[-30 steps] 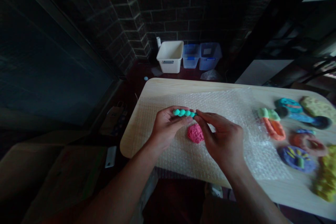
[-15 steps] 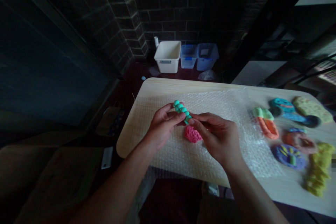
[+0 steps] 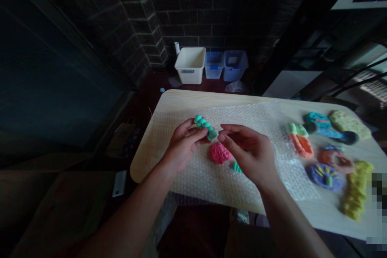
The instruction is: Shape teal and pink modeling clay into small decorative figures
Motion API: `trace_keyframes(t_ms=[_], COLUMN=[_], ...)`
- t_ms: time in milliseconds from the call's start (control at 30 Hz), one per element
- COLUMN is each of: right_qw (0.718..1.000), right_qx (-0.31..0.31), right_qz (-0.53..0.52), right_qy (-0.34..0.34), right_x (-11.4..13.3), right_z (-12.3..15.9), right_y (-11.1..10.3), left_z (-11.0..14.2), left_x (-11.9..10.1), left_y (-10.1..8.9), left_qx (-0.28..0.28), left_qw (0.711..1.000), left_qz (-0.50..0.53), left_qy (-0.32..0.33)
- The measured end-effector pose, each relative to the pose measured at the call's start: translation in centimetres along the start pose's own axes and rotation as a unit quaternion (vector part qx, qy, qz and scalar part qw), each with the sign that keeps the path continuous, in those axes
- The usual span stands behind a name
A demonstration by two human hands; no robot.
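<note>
A mint-green twisted strand of what looks like modelling clay (image 3: 203, 123) is held between the thumb and fingers of my left hand (image 3: 184, 145), above the table. Just right of its lower end hovers my right hand (image 3: 252, 151), thumb and index finger apart, with nothing visible between them. Beneath the strand, a crinkled pink clay lump (image 3: 219, 153) rests on bubble wrap (image 3: 196, 179). A second green ridged piece (image 3: 237, 167) lies beside the lump, partly hidden by my right hand.
On the right of the table (image 3: 187, 96) lie several coloured pieces: an orange-and-green one (image 3: 302, 145), a purple disc (image 3: 325, 177), a brown ring (image 3: 335, 159) and a yellow wavy strip (image 3: 356, 191). A white bin (image 3: 191, 74) and blue-tinted tubs (image 3: 234, 73) stand on the floor beyond.
My right fingers have come off the strand's lower end and spread apart. The strand stays in my left hand. The second green piece now shows beside the pink lump.
</note>
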State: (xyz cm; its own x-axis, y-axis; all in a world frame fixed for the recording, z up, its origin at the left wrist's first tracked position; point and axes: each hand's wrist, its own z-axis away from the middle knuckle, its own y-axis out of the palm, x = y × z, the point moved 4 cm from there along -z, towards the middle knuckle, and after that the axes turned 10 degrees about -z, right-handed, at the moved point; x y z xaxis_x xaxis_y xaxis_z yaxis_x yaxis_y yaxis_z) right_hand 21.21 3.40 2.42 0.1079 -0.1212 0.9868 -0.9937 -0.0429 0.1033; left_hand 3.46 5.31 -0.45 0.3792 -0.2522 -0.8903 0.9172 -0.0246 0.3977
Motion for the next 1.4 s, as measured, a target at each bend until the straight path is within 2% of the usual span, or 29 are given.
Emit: trace_keyframes(t_ms=[133,200,300,400,567,633,733,867,933,1000,1133,1400], right_qw=[0.995,0.990,0.970,0.929,0.878,0.870,0.878,0.907,0.917,0.923,0.912,0.920], right_qx=[-0.071,-0.082,0.019,0.119,0.166,0.182,0.183,0.145,0.120,0.131,0.171,0.172], right_qz=[0.063,0.114,0.241,0.350,0.448,0.458,0.441,0.395,0.376,0.355,0.362,0.341], right_qy=[-0.007,-0.002,0.030,0.029,-0.022,-0.035,-0.036,-0.034,-0.052,-0.076,-0.085,-0.086], right_x=[-0.1,0.1,0.4,0.4,-1.6,-2.4,-2.3,0.1,1.5,2.4,2.2,1.4], right_z=[-0.7,-0.6,0.4,2.5,5.1,5.5,5.6,5.3,5.3,5.4,5.5,5.5], right_y=[-3.4,-5.6,-7.5,-7.9,-7.1,-6.9,-7.2,-7.6,-7.0,-5.8,-4.0,-4.6], left_z=[0.0,0.3,0.9,1.7,3.0,3.4,3.7,4.1,4.4,4.8,5.4,5.4], left_x=[0.2,0.2,0.3,0.9,2.6,3.2,3.7,4.1,4.4,4.8,5.3,5.4], left_y=[0.1,0.3,0.6,0.2,-1.0,-1.0,-0.2,1.3,2.3,3.2,4.3,4.4], left_qx=[-0.015,-0.017,0.005,0.015,-0.018,-0.013,-0.003,-0.003,0.001,0.009,0.021,0.043], left_qw=[1.000,1.000,0.999,0.998,0.996,0.995,0.991,0.981,0.976,0.971,0.967,0.961], left_qz=[0.000,-0.006,-0.026,-0.039,-0.042,-0.029,0.007,0.062,0.082,0.092,0.106,0.119], left_qy=[-0.003,-0.003,-0.020,-0.041,-0.079,-0.099,-0.136,-0.186,-0.204,-0.221,-0.232,-0.245])
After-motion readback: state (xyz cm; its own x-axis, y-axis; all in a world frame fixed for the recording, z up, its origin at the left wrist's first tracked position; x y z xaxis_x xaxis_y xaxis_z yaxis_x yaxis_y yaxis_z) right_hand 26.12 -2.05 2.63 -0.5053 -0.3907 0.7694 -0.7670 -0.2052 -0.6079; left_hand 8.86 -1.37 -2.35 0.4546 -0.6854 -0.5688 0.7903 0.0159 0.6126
